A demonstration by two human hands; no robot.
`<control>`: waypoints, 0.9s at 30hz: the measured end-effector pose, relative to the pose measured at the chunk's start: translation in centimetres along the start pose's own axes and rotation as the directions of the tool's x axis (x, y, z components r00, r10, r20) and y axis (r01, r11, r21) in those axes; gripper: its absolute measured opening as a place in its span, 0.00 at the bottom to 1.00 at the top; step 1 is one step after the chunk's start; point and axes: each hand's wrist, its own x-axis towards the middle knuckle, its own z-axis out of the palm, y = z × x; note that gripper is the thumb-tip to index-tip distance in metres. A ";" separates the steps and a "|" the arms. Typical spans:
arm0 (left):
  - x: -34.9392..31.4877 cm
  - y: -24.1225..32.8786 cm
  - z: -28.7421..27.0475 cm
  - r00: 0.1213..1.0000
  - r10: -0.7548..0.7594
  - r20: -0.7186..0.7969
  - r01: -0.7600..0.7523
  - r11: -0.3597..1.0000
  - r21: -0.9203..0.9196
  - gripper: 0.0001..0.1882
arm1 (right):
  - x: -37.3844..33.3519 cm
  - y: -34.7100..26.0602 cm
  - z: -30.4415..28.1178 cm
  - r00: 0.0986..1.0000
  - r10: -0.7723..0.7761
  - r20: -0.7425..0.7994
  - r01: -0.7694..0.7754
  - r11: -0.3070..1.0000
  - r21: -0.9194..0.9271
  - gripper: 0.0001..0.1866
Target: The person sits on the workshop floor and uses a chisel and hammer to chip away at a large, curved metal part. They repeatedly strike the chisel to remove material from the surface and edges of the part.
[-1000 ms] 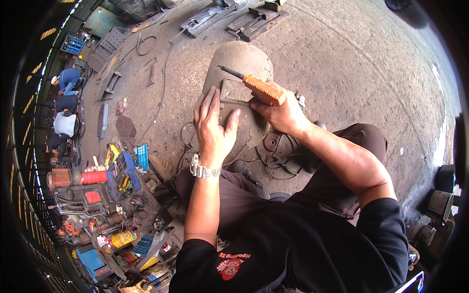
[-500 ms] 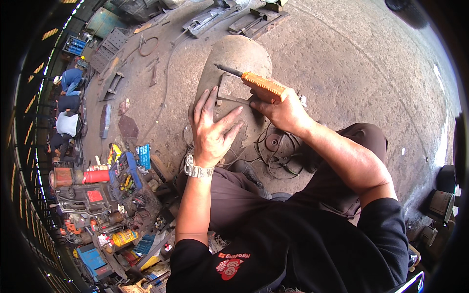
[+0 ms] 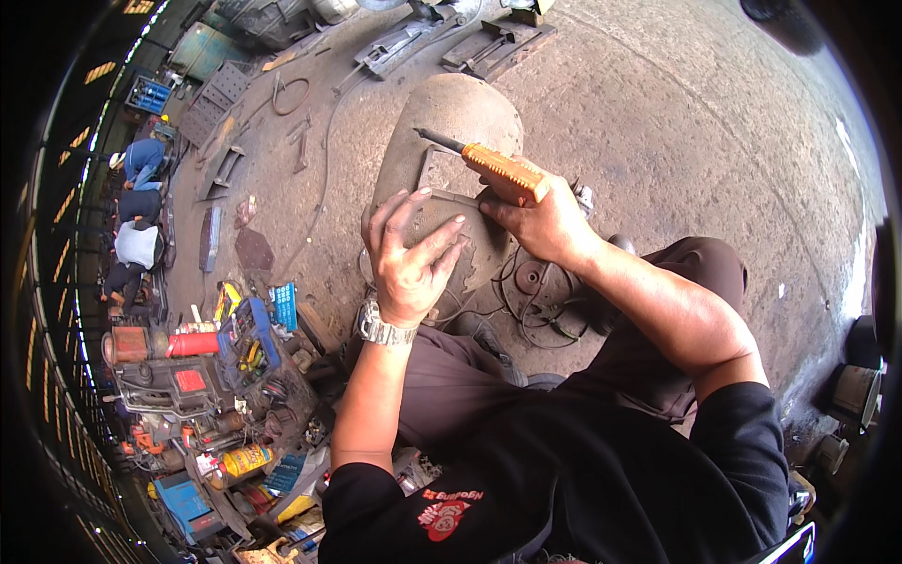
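Note:
My right hand is closed around the ribbed orange handle of a pointed tool; its dark, narrow tip points up and left. Beneath it lies a rounded grey metal piece with a squarish cut-out. A thin flat metal strip runs along the near side of that cut-out, its right end close to my right thumb. At the strip's left end is my left hand, fingers bent and apart, holding nothing. Whether its fingertips touch the strip I cannot tell.
Beside my right knee sits a round grinder-like tool amid coiled cables. Toolboxes, a red cylinder and a yellow bottle crowd the left. Metal frames lie on the floor ahead. Other people work far left.
My left hand has drawn back slightly toward me, its fingers bending from a flatter spread on the metal. The right hand keeps its hold on the orange tool, nearly still.

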 end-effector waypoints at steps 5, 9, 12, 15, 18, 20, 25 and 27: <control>-0.1 -0.1 0.2 1.000 0.009 0.016 -0.010 1.000 0.007 0.22 | -0.1 0.3 0.2 1.000 -0.006 -0.017 0.006 1.000 -0.002 0.20; -0.1 -0.2 0.2 0.999 0.032 0.018 -0.032 0.999 -0.017 0.17 | -0.1 0.3 0.2 1.000 -0.005 -0.023 0.004 1.000 -0.020 0.21; 0.0 -0.1 0.4 1.000 0.024 0.007 -0.024 0.999 -0.025 0.15 | -0.1 0.5 0.4 0.999 0.000 -0.033 0.000 1.000 0.008 0.21; 0.0 -0.2 0.4 1.000 0.024 0.002 -0.024 0.999 -0.022 0.15 | -0.2 0.4 0.4 0.999 0.040 -0.030 -0.039 0.998 0.039 0.22; -0.3 -0.6 0.6 1.000 0.008 0.007 -0.008 0.999 -0.041 0.17 | -0.3 0.5 0.3 0.999 0.049 -0.015 -0.049 0.998 0.038 0.22; -0.2 -1.0 0.7 1.000 0.000 0.004 0.000 0.997 -0.073 0.20 | -0.4 0.7 0.4 0.998 0.059 -0.014 -0.058 0.998 0.033 0.23; 1.1 -1.6 -0.7 0.987 0.079 0.138 -0.073 0.996 -0.046 0.23 | -0.6 0.8 1.2 0.993 0.118 0.026 -0.120 0.986 0.119 0.28; 1.8 -1.7 -1.1 0.980 0.091 0.178 -0.086 0.996 -0.032 0.23 | -0.5 0.9 1.8 0.988 0.152 -0.002 -0.149 0.973 0.178 0.29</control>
